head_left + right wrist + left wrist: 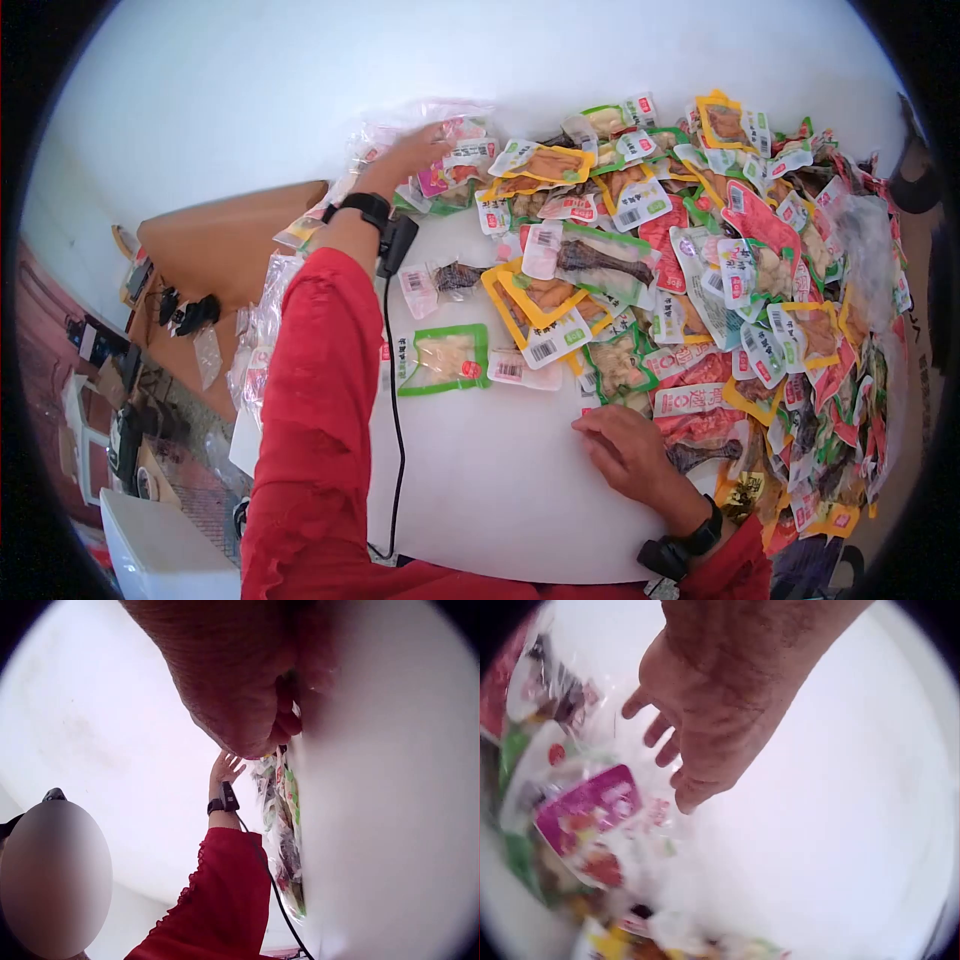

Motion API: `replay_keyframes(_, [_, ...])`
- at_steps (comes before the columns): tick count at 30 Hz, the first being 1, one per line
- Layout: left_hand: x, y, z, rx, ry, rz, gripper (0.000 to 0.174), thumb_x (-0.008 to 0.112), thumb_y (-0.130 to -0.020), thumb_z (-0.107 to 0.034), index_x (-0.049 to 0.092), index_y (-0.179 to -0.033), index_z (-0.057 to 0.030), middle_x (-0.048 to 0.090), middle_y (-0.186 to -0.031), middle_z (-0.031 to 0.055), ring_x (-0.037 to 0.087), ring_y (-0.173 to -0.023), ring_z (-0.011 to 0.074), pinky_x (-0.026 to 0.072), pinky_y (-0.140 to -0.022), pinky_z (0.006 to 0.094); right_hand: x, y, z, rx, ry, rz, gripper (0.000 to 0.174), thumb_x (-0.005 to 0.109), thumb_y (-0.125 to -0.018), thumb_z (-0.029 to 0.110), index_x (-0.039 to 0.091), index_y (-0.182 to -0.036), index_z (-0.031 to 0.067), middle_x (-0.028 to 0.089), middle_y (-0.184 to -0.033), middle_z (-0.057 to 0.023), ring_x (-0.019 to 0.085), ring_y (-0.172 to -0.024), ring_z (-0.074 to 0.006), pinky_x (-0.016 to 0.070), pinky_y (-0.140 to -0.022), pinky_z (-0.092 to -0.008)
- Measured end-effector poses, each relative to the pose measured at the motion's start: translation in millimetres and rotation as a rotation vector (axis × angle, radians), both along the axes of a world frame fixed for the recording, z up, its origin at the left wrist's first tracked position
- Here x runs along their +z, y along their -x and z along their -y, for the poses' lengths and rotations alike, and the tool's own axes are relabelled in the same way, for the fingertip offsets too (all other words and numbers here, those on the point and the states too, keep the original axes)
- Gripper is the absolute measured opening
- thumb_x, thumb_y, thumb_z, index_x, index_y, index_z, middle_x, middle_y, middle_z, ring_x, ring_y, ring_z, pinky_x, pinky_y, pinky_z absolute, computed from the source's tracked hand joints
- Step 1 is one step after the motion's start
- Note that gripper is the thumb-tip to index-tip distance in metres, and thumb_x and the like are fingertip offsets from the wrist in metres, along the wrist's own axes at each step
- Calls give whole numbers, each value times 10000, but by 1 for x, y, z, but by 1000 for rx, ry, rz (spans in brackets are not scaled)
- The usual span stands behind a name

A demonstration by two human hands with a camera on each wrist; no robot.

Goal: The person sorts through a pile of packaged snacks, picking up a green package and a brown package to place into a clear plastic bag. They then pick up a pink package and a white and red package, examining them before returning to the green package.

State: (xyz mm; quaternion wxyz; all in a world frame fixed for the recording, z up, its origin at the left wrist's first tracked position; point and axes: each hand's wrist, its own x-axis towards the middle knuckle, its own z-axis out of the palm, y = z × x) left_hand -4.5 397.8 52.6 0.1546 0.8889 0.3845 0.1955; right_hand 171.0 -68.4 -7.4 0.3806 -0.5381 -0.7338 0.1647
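Because the right hand (635,460) lies low beside the near edge of the heap (760,270), its fingers, loosely bent and gripping nothing that can be seen, seem to take support from the white desk (480,480). Just beyond these fingers there is a small pink packet (525,372), and to its left the green-edged packet (440,360) lies flat, apart from the heap, perhaps so that its face is easy to see. Farther from the fingers, the packet with a dark drumstick (605,260) rests across others; they overlap in many directions, so I think they were dropped rather than arranged. Farthest, the left hand (405,160) has open, spread fingers over the packets at the far side, near the white wall (300,80); it holds nothing visible, and I cannot tell if the fingertips touch the plastic. About the labels: below the left fingers, one purple label (592,810) has pale lettering, too blurred to read. Several packets carry barcodes, small red marks and dark characters which look Chinese, and larger characters are on the pink-red packet (690,398) beyond the right fingers, but no brand can be read surely.
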Motion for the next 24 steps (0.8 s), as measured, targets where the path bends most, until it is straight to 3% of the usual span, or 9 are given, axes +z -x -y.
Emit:
replay_keyframes(3, [-27, -5, 7, 148, -88, -106, 681, 474, -816, -487, 350, -1307, -32, 440, -1259, 230, 412, -1178, 364, 327, -987, 402, 1, 0, 0, 6, 23, -24, 255, 577, -704, -3, 557, -953, 48, 573, -883, -118, 568, -792, -282, 456, -671, -345])
replay_keyframes(6, [-15, -12, 22, 260, -160, -201, 615, 483, -800, -466, 458, -1204, -4, 506, -1173, 243, 467, -1113, 381, 363, -942, 436, -2, -2, 1, 16, 42, -31, 239, 573, -721, 21, 560, -958, 48, 575, -879, -113, 569, -799, -279, 456, -681, -349])
replay_keyframes(7, [-15, -7, 22, 239, -265, -184, 519, 487, -799, -436, 529, -1092, -9, 567, -1057, 244, 532, -1020, 368, 416, -871, 437, -3, -2, 1, 25, 24, -5, 226, 568, -731, 32, 560, -955, 49, 575, -882, -111, 570, -807, -277, 456, -689, -354])
replay_keyframes(8, [-13, 0, 22, 176, -259, -177, 519, 487, -799, -436, 529, -1092, -9, 567, -1057, 244, 532, -1020, 368, 416, -871, 437, -5, -3, 2, 10, 14, 23, 212, 563, -740, 43, 561, -953, 49, 575, -884, -110, 570, -815, -275, 456, -696, -358])
replay_keyframes(12, [21, 23, 26, -191, -21, -286, 353, 527, -806, -321, 548, -997, -25, 615, -909, 169, 551, -716, 293, 454, -654, 401, -27, -1, 0, 10, -139, -72, 145, 544, -757, 80, 551, -894, 32, 552, -834, -131, 550, -779, -298, 444, -673, -398])
replay_keyframes(13, [31, 19, 48, -140, -209, -393, 350, 503, -802, -339, 580, -864, -3, 598, -892, 192, 568, -804, 320, 437, -701, 398, -27, -1, 0, 2, -176, -68, 122, 544, -754, 78, 544, -868, 36, 543, -812, -128, 549, -774, -300, 443, -668, -396])
replay_keyframes(15, [48, 16, 66, -50, -29, -420, 415, 531, -796, -340, 558, -1033, -1, 573, -1029, 199, 549, -925, 322, 430, -801, 370, -28, 0, 2, -32, -162, -79, 85, 533, -758, 78, 534, -839, 49, 533, -797, -112, 547, -767, -298, 437, -652, -399])
replay_keyframes(17, [57, 24, 113, 17, -203, -305, 518, 567, -792, -316, 465, -1199, -13, 528, -1137, 206, 527, -991, 319, 410, -869, 343, -27, 1, 3, -44, -164, -70, 75, 530, -761, 79, 532, -832, 54, 532, -795, -105, 547, -765, -295, 434, -647, -399])
replay_keyframes(24, [97, 18, 310, -280, 322, -138, 549, 570, -825, -223, 351, -1308, -80, 549, -1120, 129, 525, -1010, 216, 411, -879, 353, -26, 0, 4, -5, -109, -37, 79, 521, -767, 72, 516, -845, 58, 535, -838, -91, 549, -789, -277, 436, -656, -373])
